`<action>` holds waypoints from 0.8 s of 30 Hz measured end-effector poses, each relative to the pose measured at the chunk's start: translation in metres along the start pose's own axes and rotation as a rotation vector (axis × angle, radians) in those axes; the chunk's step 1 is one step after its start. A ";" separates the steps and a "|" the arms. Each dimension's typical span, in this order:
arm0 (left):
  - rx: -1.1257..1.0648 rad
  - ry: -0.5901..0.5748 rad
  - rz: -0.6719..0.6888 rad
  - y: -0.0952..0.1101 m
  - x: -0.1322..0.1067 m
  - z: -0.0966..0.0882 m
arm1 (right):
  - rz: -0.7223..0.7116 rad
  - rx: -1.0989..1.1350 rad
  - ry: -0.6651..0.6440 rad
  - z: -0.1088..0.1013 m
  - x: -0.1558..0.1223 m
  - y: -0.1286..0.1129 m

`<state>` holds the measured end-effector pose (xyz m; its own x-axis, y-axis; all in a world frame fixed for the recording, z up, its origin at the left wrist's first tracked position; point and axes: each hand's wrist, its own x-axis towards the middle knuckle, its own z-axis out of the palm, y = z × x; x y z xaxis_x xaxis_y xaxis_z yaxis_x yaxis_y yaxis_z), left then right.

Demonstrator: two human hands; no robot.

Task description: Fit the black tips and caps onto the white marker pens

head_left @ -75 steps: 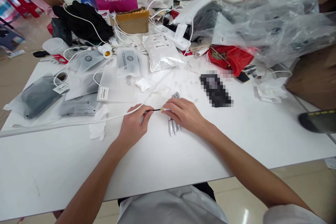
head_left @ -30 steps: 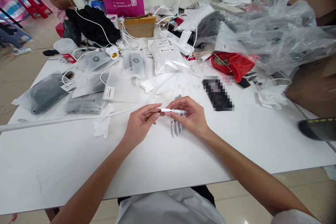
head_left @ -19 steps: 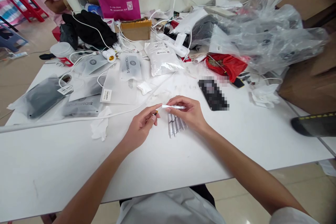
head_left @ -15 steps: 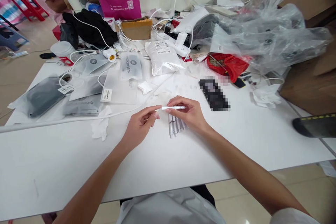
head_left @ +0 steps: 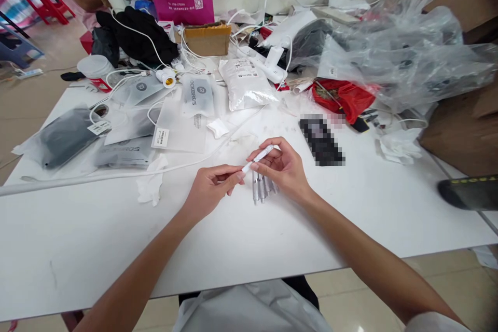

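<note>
Between my two hands a slim white and clear pen (head_left: 263,154) is held at a slant, its upper end to the right. My left hand (head_left: 212,187) pinches the lower white end between thumb and fingertips. The fingers of my right hand (head_left: 289,170) are closed round the upper part and hide some of it. Right below the pen, several clear pens (head_left: 258,191) lie side by side on the white table (head_left: 249,244), partly covered by my right hand.
A blurred-out dark phone-like object (head_left: 321,140) lies to the right. Frosted bags (head_left: 124,153) and a white cable (head_left: 97,181) spread leftward. Behind are a white parcel (head_left: 249,88), a red bag (head_left: 344,101) and clear plastic (head_left: 408,57). A person's arm (head_left: 87,0) shows far left.
The pen has turned from level to slanted, its right end rising and its left end dropping. Both hands keep hold of it. The whole view has shifted slightly.
</note>
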<state>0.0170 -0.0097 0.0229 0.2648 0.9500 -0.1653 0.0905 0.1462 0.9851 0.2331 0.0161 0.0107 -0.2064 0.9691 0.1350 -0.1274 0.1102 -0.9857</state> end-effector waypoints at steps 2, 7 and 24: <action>-0.028 -0.002 -0.018 0.001 0.000 0.001 | -0.056 -0.046 -0.019 0.001 -0.004 0.000; -0.089 -0.055 -0.039 0.003 -0.001 0.002 | -0.230 -0.134 -0.063 0.004 -0.013 -0.004; -0.081 -0.113 -0.030 0.002 -0.003 0.004 | -0.246 -0.090 0.002 0.010 -0.012 -0.008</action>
<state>0.0200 -0.0137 0.0252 0.3697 0.9086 -0.1944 0.0233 0.2001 0.9795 0.2267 0.0014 0.0183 -0.1783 0.9110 0.3720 -0.0864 0.3621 -0.9281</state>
